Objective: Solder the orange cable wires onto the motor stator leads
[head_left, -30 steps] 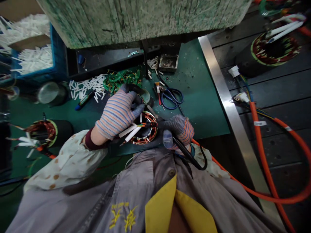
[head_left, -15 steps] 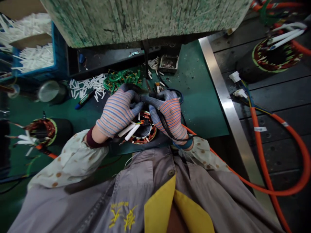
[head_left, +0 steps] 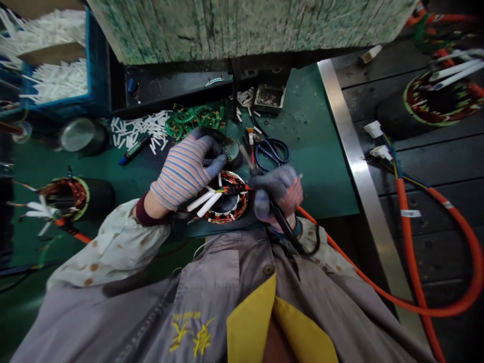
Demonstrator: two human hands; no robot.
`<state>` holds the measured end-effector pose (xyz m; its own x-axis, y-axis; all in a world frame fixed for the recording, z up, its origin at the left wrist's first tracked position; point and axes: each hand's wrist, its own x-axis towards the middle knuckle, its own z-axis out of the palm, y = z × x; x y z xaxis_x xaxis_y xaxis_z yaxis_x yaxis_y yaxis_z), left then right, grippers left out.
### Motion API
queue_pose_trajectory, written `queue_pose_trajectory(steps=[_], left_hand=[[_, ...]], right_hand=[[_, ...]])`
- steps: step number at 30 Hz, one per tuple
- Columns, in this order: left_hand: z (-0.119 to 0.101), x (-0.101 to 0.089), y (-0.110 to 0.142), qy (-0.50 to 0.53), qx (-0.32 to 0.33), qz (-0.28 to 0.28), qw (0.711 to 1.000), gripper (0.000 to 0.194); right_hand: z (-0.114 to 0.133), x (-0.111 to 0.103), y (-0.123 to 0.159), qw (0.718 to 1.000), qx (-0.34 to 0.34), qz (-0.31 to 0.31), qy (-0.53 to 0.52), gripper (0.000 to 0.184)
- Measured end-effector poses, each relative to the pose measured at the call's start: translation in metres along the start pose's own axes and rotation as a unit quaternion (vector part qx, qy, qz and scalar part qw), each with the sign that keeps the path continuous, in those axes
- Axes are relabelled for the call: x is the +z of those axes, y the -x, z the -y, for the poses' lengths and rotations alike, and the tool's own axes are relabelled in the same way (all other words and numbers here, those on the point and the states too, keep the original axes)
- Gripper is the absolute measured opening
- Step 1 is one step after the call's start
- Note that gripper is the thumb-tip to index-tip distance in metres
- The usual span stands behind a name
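Note:
A motor stator [head_left: 228, 204] with copper windings and white sleeved leads lies on the green mat right in front of me. My left hand [head_left: 187, 169], in a striped glove, rests over its left rim with fingers pinched on the wires at the top. My right hand [head_left: 279, 195], gloved too, is closed round a black-handled soldering iron [head_left: 264, 194] with a black cord; its thin tip points up and left above the stator's right edge.
Blue-handled scissors [head_left: 273, 149], loose white sleeves [head_left: 139, 130], green parts [head_left: 192, 118], a small metal tray [head_left: 269, 97] and a marker [head_left: 132, 151] lie behind. Another stator [head_left: 70, 198] sits left, one more [head_left: 442, 96] far right. An orange cable [head_left: 408, 237] loops right of a metal rail [head_left: 353, 151].
My right hand, half a second ago up against my left over the stator, has drawn back toward me and to the right with the iron. The left hand stays put.

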<state>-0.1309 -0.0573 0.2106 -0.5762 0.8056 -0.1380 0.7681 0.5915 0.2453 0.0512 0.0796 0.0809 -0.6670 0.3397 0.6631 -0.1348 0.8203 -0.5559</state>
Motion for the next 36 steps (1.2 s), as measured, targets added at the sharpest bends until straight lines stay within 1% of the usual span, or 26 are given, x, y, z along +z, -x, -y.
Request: queue_pose_trajectory(steps=[3,5,8,14,18,22,24,26,27,29,31,33,36], left_hand=[[0.000,-0.004,0.001,-0.014,0.004,0.020,1.000,0.031],[0.000,-0.006,0.001,-0.024,0.007,0.027,0.999,0.031],[0.001,-0.006,-0.001,-0.038,0.010,0.030,0.999,0.031],[-0.002,-0.007,-0.003,-0.062,0.013,0.039,0.997,0.028],[-0.005,-0.010,-0.003,-0.071,0.014,0.040,0.997,0.027],[-0.008,-0.009,-0.002,-0.072,0.011,0.043,0.996,0.031],[-0.006,-0.008,-0.002,-0.069,0.007,0.040,0.997,0.032],[-0.003,-0.008,-0.002,-0.061,0.011,0.039,0.997,0.033],[-0.001,-0.009,-0.002,-0.058,0.018,0.040,0.997,0.034],[0.004,-0.011,-0.002,-0.058,0.031,0.046,0.997,0.034],[0.007,-0.014,-0.002,-0.060,0.042,0.058,0.996,0.034],[0.008,-0.015,-0.001,-0.057,0.046,0.064,0.995,0.033],[0.004,-0.014,0.000,-0.046,0.040,0.057,0.997,0.029]], right_hand=[[0.000,-0.008,0.013,0.993,-0.089,-0.078,0.010,0.033],[0.000,-0.010,0.013,0.990,-0.113,-0.087,0.006,0.034],[0.001,-0.011,0.010,0.990,-0.112,-0.081,-0.002,0.034],[0.000,-0.013,0.010,0.993,-0.102,-0.051,0.034,0.031],[0.000,-0.012,0.008,0.990,-0.120,-0.070,0.023,0.037],[0.003,-0.009,0.005,0.990,-0.105,-0.094,0.001,0.036],[0.004,-0.008,0.005,0.989,-0.098,-0.113,-0.008,0.039],[0.005,-0.009,0.008,0.989,-0.075,-0.124,-0.015,0.043],[0.005,-0.009,0.010,0.991,-0.059,-0.118,-0.017,0.044],[0.004,-0.011,0.015,0.996,-0.032,-0.086,-0.019,0.039],[0.003,-0.014,0.018,0.998,-0.033,-0.054,-0.020,0.029],[0.003,-0.016,0.019,0.998,-0.038,-0.052,-0.022,0.025],[0.003,-0.017,0.015,0.996,-0.049,-0.061,-0.037,0.029]])
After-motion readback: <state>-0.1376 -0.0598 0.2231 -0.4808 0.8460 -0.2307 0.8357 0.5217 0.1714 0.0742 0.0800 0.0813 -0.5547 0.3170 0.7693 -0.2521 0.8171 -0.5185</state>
